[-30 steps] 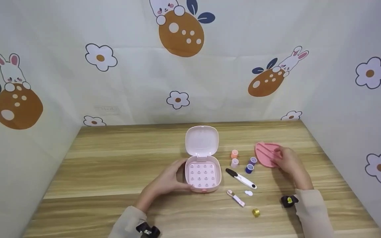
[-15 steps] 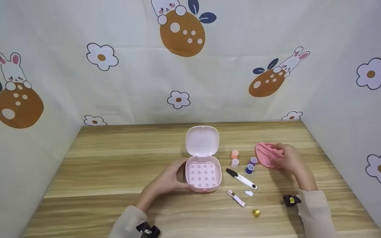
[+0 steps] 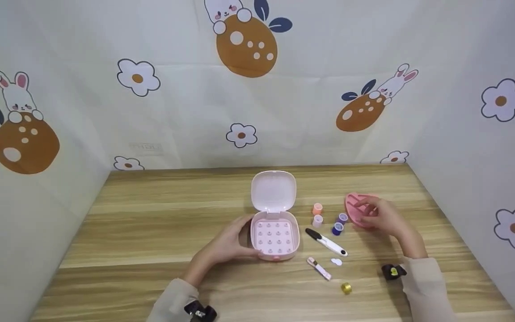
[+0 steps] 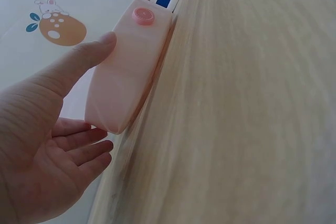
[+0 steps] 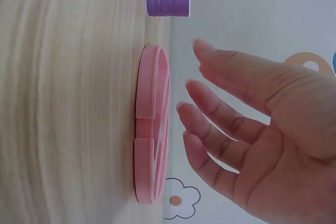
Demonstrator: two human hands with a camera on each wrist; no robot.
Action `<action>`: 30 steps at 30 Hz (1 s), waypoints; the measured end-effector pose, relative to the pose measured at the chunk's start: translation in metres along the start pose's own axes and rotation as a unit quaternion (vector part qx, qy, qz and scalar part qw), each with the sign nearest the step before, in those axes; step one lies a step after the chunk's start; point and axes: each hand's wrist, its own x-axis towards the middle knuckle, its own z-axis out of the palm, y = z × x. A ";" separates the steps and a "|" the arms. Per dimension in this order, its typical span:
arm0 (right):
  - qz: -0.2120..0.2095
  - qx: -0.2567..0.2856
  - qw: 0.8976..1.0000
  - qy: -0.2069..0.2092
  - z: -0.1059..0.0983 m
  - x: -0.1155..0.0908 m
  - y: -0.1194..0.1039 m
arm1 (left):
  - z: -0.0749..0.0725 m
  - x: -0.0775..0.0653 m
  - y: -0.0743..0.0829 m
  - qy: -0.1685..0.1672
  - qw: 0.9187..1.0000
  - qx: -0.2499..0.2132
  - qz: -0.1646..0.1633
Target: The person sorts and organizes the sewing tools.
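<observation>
The pink box (image 3: 286, 256) stands on the table with its lid (image 3: 273, 190) raised, showing rows of small pegs inside. My left hand (image 3: 228, 241) holds its left side, thumb at the front and fingers toward the back. In the left wrist view the thumb lies against the pink box (image 4: 128, 77). Over the flat pink slotted tray (image 3: 354, 212) hovers my right hand (image 3: 386, 218), fingers loosely bent. From the right wrist view, a gap separates these fingertips from the pink tray (image 5: 144, 156), and they hold nothing. A purple thread spool (image 5: 168, 1) stands beside the tray.
Between box and tray are an orange spool (image 3: 317, 209), a pale pink spool (image 3: 318, 221) and a dark blue spool (image 3: 338, 229). Nearer lie a white tool with a black end (image 3: 327, 242), a narrow pink-white piece (image 3: 318, 268), a white cloud-shaped piece (image 3: 336, 262) and a gold ring-like piece (image 3: 346, 288).
One second ago my right hand was touching the tray's right side; now its fingers are lifted off and reach farther left over it. The left hand keeps its place on the box.
</observation>
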 end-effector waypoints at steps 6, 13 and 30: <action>-0.036 0.025 0.999 -0.007 0.005 0.004 0.001 | 0.000 0.000 -0.001 0.000 1.000 -0.002 -0.003; -0.099 0.056 0.993 -0.005 0.012 0.008 0.002 | 0.000 -0.001 0.000 0.000 1.000 0.000 -0.004; -0.078 0.033 0.996 -0.010 0.021 0.008 -0.001 | 0.000 -0.001 0.001 -0.009 1.000 -0.013 -0.014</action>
